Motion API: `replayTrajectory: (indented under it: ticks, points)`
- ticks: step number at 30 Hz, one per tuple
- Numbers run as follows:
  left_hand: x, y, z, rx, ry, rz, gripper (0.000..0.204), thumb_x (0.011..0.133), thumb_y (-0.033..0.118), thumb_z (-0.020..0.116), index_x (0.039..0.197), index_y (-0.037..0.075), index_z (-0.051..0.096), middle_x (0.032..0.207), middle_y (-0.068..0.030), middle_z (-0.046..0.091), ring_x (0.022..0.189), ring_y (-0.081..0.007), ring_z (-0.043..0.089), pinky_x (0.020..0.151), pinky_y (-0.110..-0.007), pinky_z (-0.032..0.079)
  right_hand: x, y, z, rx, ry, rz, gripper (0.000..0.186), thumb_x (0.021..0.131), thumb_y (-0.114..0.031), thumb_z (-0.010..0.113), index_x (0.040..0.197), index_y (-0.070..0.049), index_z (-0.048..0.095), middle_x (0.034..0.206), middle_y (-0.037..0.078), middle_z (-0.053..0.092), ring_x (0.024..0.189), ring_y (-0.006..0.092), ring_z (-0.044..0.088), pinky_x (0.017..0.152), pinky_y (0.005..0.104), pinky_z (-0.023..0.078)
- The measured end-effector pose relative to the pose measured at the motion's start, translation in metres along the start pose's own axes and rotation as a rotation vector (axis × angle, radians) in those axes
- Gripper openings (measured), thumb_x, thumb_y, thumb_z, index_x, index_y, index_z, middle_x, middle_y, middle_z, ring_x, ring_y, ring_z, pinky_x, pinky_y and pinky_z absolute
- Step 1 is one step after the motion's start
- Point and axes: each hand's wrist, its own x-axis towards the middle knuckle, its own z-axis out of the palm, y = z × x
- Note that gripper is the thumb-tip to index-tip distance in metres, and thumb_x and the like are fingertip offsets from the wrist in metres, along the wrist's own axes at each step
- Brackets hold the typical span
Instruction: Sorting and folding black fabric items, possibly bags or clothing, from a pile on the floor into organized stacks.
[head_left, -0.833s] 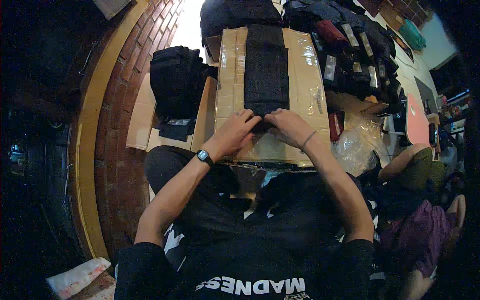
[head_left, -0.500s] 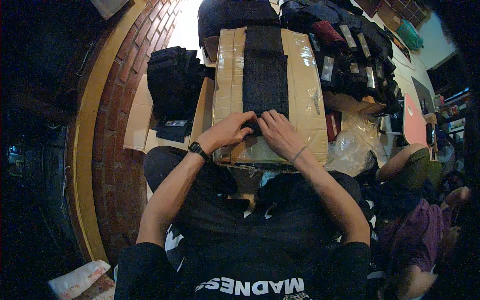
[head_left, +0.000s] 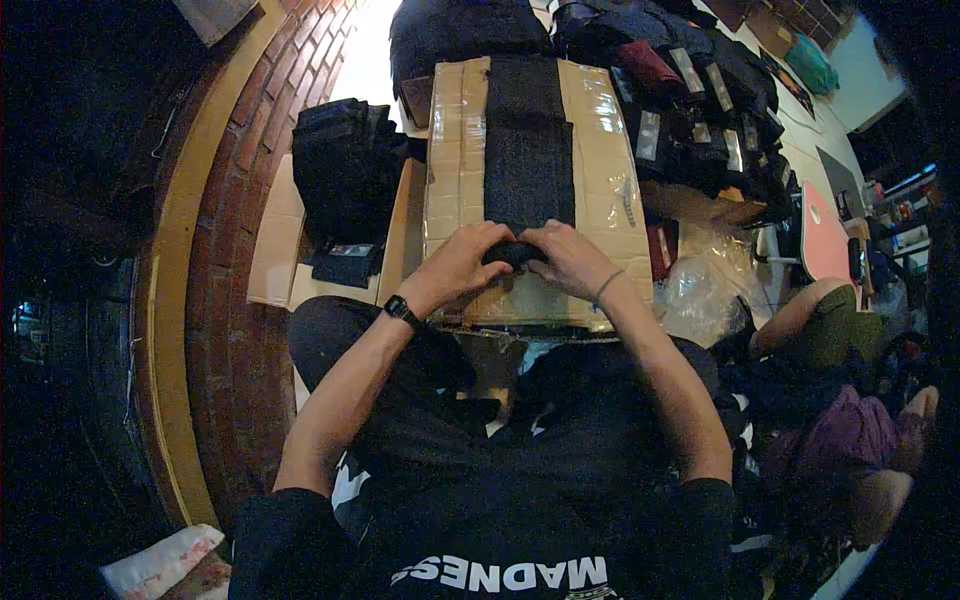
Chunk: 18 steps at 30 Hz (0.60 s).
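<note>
A long dark fabric piece [head_left: 530,165], folded into a strip like a garment, lies lengthwise on a taped cardboard box [head_left: 600,150] in front of me. Its near end is curled into a small roll. My left hand [head_left: 462,262] grips the left end of this roll, thumb on the near side and fingers over the top. On the right end, my right hand [head_left: 568,258] is closed in the same way. Both hands rest low over the box's near half, close together.
Stacked dark folded garments [head_left: 345,180] sit in an open carton at the left. Dark rolled garments with pale labels [head_left: 700,140] and a maroon roll [head_left: 648,62] pile up far right. Clear plastic wrap [head_left: 710,285] lies beside the box. Another person's knee [head_left: 815,310] is at the right.
The curled end of the fabric looks thicker and shows more between my hands. My right hand has shifted slightly right, from atop the fabric to the roll's end.
</note>
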Motion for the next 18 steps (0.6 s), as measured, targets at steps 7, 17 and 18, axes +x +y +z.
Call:
replayTrajectory:
  ticks: [7,17,18]
  points:
    - [-0.004,-0.013,0.007,-0.081,0.004,-0.013,0.03,0.082,0.015,0.064,0.107,0.002,0.055,0.096,-0.0194,0.062,0.088,-0.0368,0.06,0.074,-0.04,0.047,-0.007,-0.008,-0.014,0.019,-0.002,0.034,0.046,0.073,-0.014,0.071,0.107,-0.001,0.044,0.102,0.018,0.052,0.095,0.0377,0.054,0.083,0.0438,0.045]
    - [-0.002,0.001,-0.007,-0.155,-0.132,-0.243,0.027,0.08,0.012,0.063,0.102,-0.001,0.056,0.093,-0.0216,0.062,0.09,-0.0383,0.058,0.076,-0.043,0.047,-0.006,-0.015,-0.004,-0.065,0.022,-0.012,0.041,0.074,-0.01,0.067,0.105,0.001,0.044,0.099,0.019,0.054,0.094,0.0374,0.054,0.083,0.0434,0.047]
    - [-0.002,0.001,-0.007,-0.103,-0.145,-0.186,0.029,0.079,0.013,0.064,0.104,-0.001,0.055,0.094,-0.0206,0.061,0.091,-0.0374,0.058,0.077,-0.042,0.046,-0.004,-0.015,-0.001,-0.099,-0.037,0.02,0.038,0.075,-0.009,0.065,0.105,0.0,0.044,0.098,0.018,0.054,0.093,0.0368,0.054,0.083,0.0433,0.048]
